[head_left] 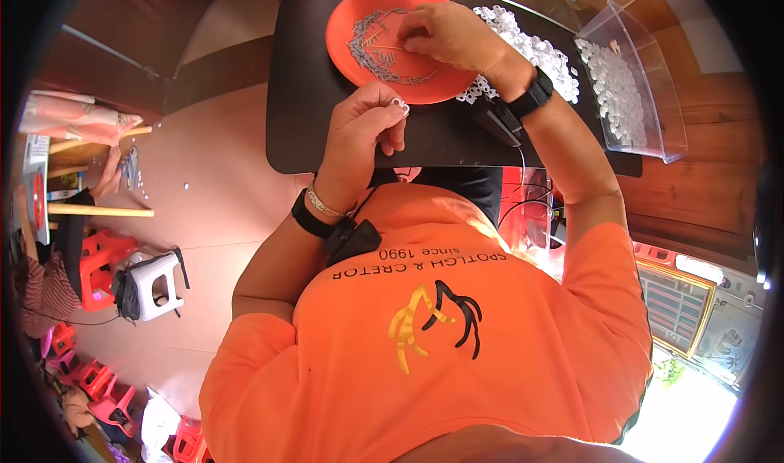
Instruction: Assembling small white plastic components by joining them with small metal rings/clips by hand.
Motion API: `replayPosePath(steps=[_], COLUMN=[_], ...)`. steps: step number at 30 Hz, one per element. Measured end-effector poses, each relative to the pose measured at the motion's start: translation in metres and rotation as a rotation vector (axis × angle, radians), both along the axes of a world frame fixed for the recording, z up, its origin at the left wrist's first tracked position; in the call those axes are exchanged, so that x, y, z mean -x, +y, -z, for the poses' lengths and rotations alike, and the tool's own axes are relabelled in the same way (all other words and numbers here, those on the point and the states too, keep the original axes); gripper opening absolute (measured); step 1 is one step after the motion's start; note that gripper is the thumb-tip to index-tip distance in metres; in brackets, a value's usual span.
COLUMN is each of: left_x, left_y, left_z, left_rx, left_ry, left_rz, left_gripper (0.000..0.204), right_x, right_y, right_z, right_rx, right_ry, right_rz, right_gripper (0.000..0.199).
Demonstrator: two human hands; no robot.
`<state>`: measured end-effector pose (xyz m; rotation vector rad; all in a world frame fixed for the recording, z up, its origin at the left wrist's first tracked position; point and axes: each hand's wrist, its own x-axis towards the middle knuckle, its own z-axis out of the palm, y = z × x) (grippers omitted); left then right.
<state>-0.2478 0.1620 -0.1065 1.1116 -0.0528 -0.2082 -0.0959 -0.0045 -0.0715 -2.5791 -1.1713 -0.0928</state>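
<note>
My left hand (363, 124) is closed in a pinch near the table's front edge. Between its thumb and forefinger sits a small white plastic piece with holes (399, 106). Over the orange-red plate (441, 89), my right hand (449, 36) bends down with its fingertips drawn together. Whatever those fingertips hold, if anything, is too small to make out. Many thin grey nail-like pins (363, 55) lie in a curved band along the plate's left side. A few thin yellowish slivers show among them.
Loose white plastic pieces (543, 55) are heaped right of the plate on the dark table (302, 128). Beyond stands a clear plastic bin (616, 95) holding more. A black device (498, 124) with a cable lies by my right wrist. Stools (155, 287) and another person's arm (108, 173) are at the left.
</note>
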Motion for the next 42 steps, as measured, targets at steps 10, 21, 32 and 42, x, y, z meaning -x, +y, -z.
replayPosePath(steps=[10,21,32,42], left_x=[0.000,0.000,-0.001,-0.004], left_y=[0.000,-0.002,-0.003,-0.006], left_z=[0.000,0.000,-0.003,-0.004], left_rx=[0.024,-0.018,-0.045,-0.054], left_ry=[-0.005,-0.009,0.004,0.006], left_rz=[-0.007,0.002,0.004,0.000], left_gripper=[0.011,0.011,0.013,0.012], right_x=[0.009,0.023,0.022,0.023], right_y=[0.016,0.009,0.010,-0.011], right_z=[-0.012,0.008,0.003,0.003], right_rx=[0.237,0.077,0.126,-0.130], right_ry=[0.087,-0.201,-0.017,-0.037], right_rz=[0.002,-0.083,-0.030,0.004], right_gripper=[0.013,0.008,0.015,0.019])
